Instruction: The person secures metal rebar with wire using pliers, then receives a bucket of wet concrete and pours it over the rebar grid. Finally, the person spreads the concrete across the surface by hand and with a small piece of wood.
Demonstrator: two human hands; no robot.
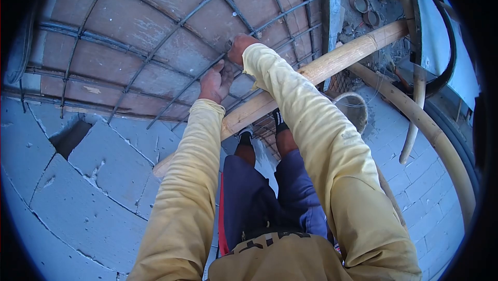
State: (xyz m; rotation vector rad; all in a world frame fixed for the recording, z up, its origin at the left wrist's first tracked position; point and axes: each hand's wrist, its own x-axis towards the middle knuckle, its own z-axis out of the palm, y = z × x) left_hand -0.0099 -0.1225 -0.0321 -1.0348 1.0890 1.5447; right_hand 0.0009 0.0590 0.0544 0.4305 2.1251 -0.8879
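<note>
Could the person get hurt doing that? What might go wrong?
A few things might. The left hand and right hand are bare and right up against the metal bars, so they could get scraped or pinched. Some bar ends stick out loose, so one might snag a yellow sleeve or poke someone. And a bamboo pole slants across beneath the arms, so the person could bump it when moving.

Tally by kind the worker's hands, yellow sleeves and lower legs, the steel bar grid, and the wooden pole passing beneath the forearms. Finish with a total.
Hands (left hand, right hand): 2
Yellow sleeves (left sleeve, right sleeve): 2
Lower legs (left leg, right leg): 2
Steel bar grid: 1
Wooden pole: 1
Total: 8
</note>
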